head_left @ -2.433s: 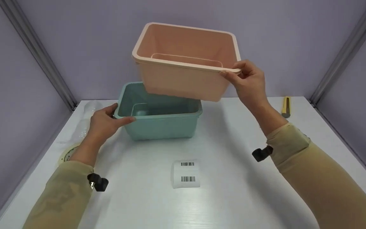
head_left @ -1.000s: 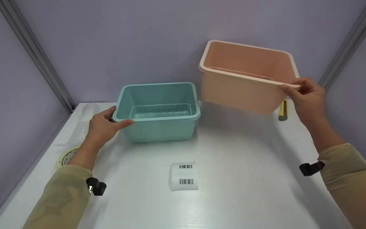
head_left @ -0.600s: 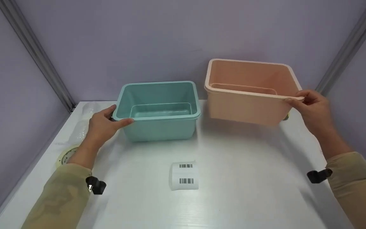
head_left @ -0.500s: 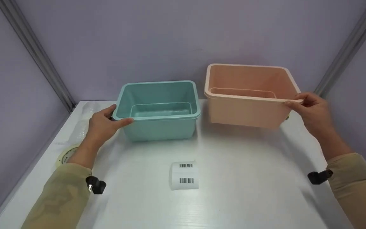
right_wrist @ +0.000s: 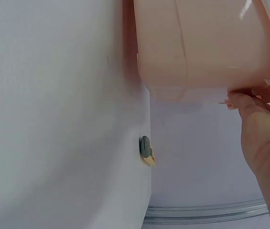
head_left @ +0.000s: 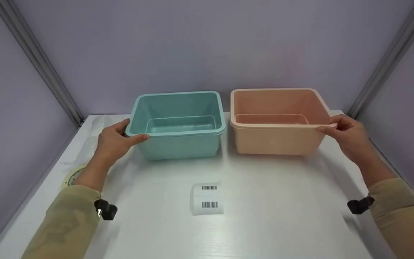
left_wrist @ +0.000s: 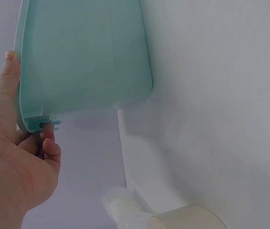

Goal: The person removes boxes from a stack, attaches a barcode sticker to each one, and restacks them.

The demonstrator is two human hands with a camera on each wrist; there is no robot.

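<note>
Two bins stand side by side on the bench (head_left: 264,201) — left hand (head_left: 115,142) gripping the teal bin (head_left: 178,144) rim, right hand (head_left: 349,135) pinching the pink bin (head_left: 277,140) rim; unstacking looks done.

A: How many open rectangular plastic bins do we count on the white table (head_left: 271,216)?

B: We count two: one teal rectangular plastic bin (head_left: 178,142) and one peach-pink rectangular plastic bin (head_left: 277,140).

A: And the smaller items?

B: We count one white label strip with two printed barcodes (head_left: 208,198), one beige roll of tape (head_left: 71,177) and one yellow-handled tool (right_wrist: 146,148). We also count two hands, a left hand (head_left: 111,144) and a right hand (head_left: 350,138).
</note>
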